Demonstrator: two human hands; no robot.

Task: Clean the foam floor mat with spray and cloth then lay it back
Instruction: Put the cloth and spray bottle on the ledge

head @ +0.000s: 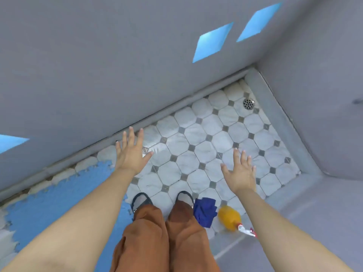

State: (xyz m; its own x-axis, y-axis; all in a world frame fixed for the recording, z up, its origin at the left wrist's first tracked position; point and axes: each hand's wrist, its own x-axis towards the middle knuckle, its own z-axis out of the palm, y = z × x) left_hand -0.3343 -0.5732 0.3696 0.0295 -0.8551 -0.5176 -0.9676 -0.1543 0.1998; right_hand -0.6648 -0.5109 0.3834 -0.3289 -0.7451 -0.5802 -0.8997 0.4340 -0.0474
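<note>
A blue foam floor mat (53, 201) with jigsaw edges lies flat on the tiled floor at the lower left, partly under my left arm. A crumpled dark blue cloth (204, 211) lies on the tiles beside my right foot. Just right of it an orange spray bottle (228, 217) lies on its side, its white and red trigger pointing right. My left hand (130, 153) and my right hand (240, 171) are both stretched out in front of me above the floor, fingers spread, holding nothing.
I stand in dark sandals and brown trousers on white octagonal floor tiles (206, 146). Grey walls close in ahead and on the right, with a raised grey kerb along them. A round metal floor drain (248, 104) sits in the far corner.
</note>
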